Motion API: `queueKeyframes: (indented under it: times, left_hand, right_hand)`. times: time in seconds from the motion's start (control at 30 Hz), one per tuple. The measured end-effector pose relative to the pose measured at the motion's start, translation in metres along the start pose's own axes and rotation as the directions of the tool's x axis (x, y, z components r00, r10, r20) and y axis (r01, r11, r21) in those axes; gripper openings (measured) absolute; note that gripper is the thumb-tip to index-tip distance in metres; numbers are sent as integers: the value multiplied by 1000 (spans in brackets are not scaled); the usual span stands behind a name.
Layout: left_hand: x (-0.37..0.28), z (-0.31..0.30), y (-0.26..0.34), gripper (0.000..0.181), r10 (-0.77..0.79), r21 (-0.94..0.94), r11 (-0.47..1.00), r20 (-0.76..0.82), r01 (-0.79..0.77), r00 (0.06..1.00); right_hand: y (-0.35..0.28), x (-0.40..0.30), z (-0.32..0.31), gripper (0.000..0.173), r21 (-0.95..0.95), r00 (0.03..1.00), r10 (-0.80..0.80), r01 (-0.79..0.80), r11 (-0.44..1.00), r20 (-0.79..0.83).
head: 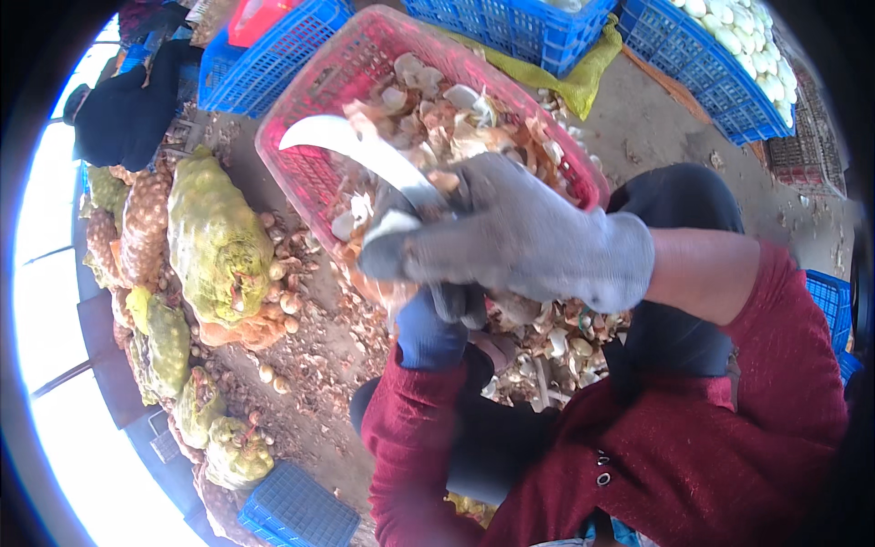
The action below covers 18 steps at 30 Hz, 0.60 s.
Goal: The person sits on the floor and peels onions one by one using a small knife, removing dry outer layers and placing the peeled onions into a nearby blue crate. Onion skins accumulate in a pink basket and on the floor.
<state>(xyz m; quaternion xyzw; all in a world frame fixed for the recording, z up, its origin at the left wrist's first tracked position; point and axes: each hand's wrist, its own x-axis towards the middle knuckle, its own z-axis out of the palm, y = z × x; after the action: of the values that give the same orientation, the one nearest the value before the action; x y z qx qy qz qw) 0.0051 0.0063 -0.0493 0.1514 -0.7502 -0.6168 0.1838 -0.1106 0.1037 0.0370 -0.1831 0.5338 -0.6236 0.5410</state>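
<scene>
My right hand, in a grey knit glove with dark fingers, grips a curved knife. Its pale blade points up and left over the red plastic crate. Below and partly behind it is my left hand, gloved with a blue cuff. A pale onion sits between the two hands, in the left hand's grasp; motion blur and the right glove hide most of it. Loose onion skins and cut pieces lie in the crate beneath the hands.
Blue crates stand beyond the red one; another blue crate holds peeled onions. Full mesh sacks line the left side. Skins litter the floor. A person in dark clothing is at upper left. A blue crate lies at lower left.
</scene>
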Motion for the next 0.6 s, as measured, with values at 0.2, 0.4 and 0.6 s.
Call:
queueKeyframes:
  times: [0.2, 0.4, 0.6]
  left_hand:
    - [17, 7, 29, 71, -311, -565, 802, -124, 191, 942]
    - [15, 10, 5, 54, 59, 111, 992, -5, -58, 998]
    - [18, 12, 13, 83, -170, -263, 953, -64, 148, 983]
  right_hand:
    - [12, 13, -64, 30, 242, 968, -250, 239, 940, 13]
    - [20, 4, -36, 18, 421, 988, -149, 121, 899, 34]
    - [12, 13, -56, 45, -3, 941, -300, 303, 953, -154]
